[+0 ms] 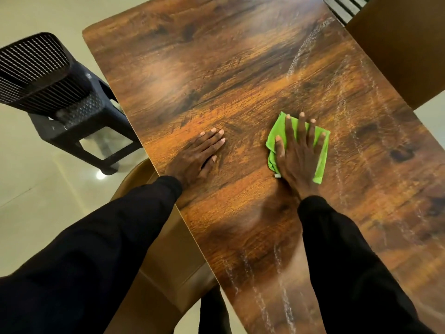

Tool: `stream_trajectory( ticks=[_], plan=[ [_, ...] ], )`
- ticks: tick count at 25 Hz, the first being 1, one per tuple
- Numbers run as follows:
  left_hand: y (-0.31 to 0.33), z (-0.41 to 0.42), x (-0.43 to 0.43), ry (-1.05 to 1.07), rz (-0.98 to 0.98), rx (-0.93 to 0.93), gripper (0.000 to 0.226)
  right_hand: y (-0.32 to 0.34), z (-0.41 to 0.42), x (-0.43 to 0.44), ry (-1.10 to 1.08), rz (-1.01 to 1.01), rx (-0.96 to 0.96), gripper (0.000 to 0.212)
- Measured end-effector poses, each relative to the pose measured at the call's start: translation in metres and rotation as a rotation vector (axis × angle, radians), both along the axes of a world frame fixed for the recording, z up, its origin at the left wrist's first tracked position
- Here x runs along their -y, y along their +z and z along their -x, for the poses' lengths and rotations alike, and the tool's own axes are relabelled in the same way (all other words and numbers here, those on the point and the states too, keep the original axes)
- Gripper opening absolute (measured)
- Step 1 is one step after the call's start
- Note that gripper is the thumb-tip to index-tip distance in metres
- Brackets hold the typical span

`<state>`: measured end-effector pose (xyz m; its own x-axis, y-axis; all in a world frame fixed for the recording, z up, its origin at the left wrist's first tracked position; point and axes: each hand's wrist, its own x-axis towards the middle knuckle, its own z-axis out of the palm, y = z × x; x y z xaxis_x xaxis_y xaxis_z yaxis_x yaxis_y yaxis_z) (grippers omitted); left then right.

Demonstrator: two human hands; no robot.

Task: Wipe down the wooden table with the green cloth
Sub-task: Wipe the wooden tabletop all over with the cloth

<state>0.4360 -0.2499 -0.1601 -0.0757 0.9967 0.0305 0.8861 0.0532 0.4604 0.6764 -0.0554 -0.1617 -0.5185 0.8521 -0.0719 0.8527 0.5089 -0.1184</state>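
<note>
Brown wooden desk (216,68) is leaned on with the flat left hand (197,155), beside the folded green cloth (322,157) pressed under the spread right hand (298,155) for wiping.

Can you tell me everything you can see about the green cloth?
The green cloth is bright lime green and looks soft, like a folded cleaning rag. A tiny white tag sticks out at its near corner. It lies flat on the wooden table, on the person's right side. The right hand presses down on it with straight, spread fingers, hiding its centre, so only its edges show. The left hand does not touch it.
</note>
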Motion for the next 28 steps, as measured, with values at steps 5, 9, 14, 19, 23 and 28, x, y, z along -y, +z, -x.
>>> stream_trajectory(
  ticks=[5,9,14,19,23,28],
  plan=[
    [-0.001,-0.001,0.004,-0.025,-0.018,0.006,0.051,-0.009,0.018,0.094,0.192,-0.031,-0.015,0.067],
    [0.003,-0.005,0.009,-0.049,-0.011,0.024,0.050,-0.013,-0.017,0.212,0.278,0.000,-0.057,0.066],
    [0.005,-0.027,0.042,-0.025,-0.019,0.077,0.047,-0.002,-0.041,0.224,-0.060,-0.011,0.006,0.065],
    [0.003,-0.053,0.070,-0.055,0.027,0.111,0.047,-0.001,0.005,0.237,0.009,0.030,-0.034,0.065],
    [0.003,-0.076,0.079,-0.050,0.028,0.072,0.049,-0.003,-0.053,0.305,0.021,0.033,-0.007,0.065],
    [-0.006,-0.086,0.085,-0.061,0.031,-0.113,0.056,0.005,-0.097,0.251,-0.242,-0.009,-0.005,0.063]
  ],
)
